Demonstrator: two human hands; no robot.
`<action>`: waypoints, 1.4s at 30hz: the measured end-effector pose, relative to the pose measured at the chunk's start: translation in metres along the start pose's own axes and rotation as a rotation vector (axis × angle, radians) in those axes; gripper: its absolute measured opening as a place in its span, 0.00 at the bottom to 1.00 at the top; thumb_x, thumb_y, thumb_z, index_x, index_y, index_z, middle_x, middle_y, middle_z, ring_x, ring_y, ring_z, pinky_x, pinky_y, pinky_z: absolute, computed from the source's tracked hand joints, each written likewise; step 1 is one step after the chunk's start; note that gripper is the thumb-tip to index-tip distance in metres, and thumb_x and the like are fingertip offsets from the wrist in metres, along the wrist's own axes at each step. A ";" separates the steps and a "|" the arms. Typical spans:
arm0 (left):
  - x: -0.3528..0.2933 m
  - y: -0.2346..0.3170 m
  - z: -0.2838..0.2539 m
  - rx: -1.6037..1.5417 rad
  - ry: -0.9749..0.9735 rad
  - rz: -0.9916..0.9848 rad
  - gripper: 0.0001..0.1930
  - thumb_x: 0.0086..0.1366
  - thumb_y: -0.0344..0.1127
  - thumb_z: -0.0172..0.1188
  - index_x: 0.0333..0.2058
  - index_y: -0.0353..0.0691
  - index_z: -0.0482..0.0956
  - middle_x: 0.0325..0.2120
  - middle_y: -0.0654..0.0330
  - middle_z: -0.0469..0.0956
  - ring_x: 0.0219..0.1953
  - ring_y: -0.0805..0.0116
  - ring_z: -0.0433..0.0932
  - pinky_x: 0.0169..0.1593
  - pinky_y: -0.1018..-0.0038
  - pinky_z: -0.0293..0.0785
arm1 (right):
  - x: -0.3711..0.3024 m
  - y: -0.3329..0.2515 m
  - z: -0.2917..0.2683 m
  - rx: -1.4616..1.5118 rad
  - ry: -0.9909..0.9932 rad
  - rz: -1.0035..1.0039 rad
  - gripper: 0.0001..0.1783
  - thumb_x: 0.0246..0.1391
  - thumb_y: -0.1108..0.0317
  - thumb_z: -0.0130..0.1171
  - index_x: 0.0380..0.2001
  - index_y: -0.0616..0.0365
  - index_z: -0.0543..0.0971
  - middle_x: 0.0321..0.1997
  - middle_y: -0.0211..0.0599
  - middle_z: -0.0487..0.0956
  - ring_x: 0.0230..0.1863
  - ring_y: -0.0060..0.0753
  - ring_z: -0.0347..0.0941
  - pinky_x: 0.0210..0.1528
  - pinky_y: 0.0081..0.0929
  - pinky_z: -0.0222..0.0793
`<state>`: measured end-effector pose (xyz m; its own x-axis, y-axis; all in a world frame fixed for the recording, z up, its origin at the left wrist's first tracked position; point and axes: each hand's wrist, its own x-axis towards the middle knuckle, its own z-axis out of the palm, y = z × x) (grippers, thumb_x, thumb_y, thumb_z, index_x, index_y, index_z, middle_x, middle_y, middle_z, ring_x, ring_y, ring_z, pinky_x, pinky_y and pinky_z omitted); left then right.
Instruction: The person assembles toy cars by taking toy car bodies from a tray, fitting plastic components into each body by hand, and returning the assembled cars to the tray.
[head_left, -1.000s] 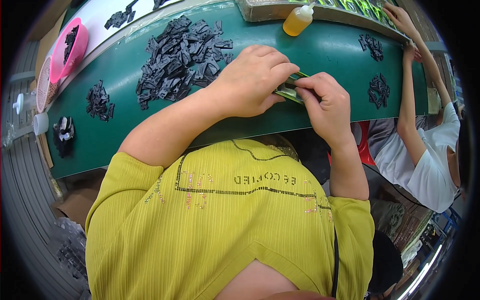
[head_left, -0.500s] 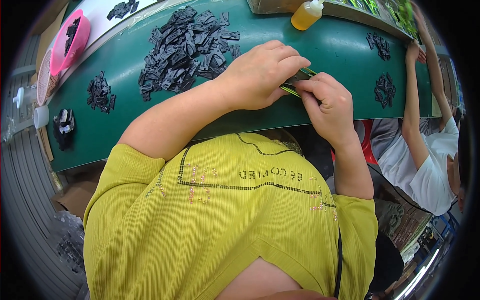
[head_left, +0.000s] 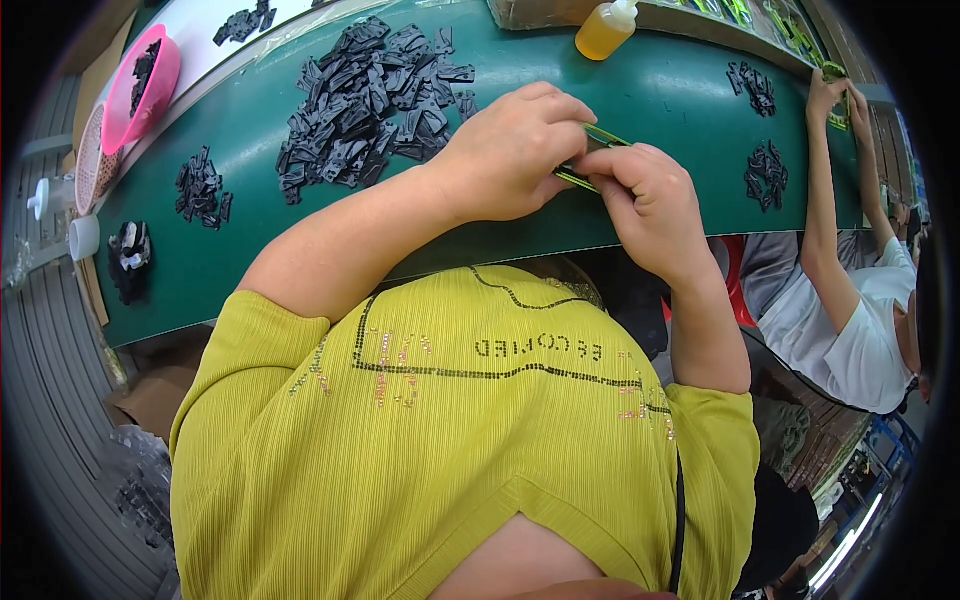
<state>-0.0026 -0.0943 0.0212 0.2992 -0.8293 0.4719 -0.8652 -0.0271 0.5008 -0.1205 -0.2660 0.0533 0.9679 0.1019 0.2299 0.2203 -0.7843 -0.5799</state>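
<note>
Here, green-edged piece (head_left: 607,137), between both hands (head_left: 522,152) (head_left: 657,207)

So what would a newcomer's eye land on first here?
Probably the big pile of dark pieces on the green table, just beyond the left forearm. Next, perhaps, the bright pink bowl at the far left and the bottle of amber liquid near the top. In the middle, the left hand and right hand hold a thin green-edged piece.
</note>
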 end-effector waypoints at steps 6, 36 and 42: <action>0.001 0.002 0.001 -0.008 -0.019 -0.069 0.06 0.45 0.32 0.71 0.25 0.42 0.85 0.45 0.58 0.80 0.50 0.57 0.75 0.51 0.64 0.73 | -0.001 -0.003 -0.002 0.430 -0.009 0.232 0.17 0.46 0.80 0.62 0.42 0.60 0.73 0.34 0.42 0.80 0.37 0.46 0.77 0.39 0.38 0.72; 0.004 0.007 0.002 -0.061 -0.017 -0.044 0.10 0.42 0.26 0.72 0.25 0.37 0.81 0.51 0.53 0.77 0.47 0.51 0.75 0.49 0.61 0.72 | 0.012 0.012 -0.013 -0.038 -0.173 -0.033 0.07 0.51 0.73 0.55 0.29 0.60 0.82 0.32 0.44 0.81 0.39 0.51 0.75 0.43 0.44 0.71; 0.005 0.012 0.001 -0.066 -0.007 -0.069 0.08 0.43 0.27 0.72 0.22 0.37 0.81 0.49 0.54 0.78 0.46 0.51 0.75 0.49 0.61 0.72 | 0.006 0.010 -0.010 -0.098 -0.124 -0.099 0.04 0.44 0.71 0.63 0.26 0.57 0.80 0.31 0.38 0.79 0.38 0.48 0.74 0.40 0.41 0.71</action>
<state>-0.0120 -0.0997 0.0287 0.3539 -0.8305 0.4302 -0.8142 -0.0472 0.5787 -0.1136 -0.2791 0.0564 0.9509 0.2514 0.1803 0.3081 -0.8217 -0.4794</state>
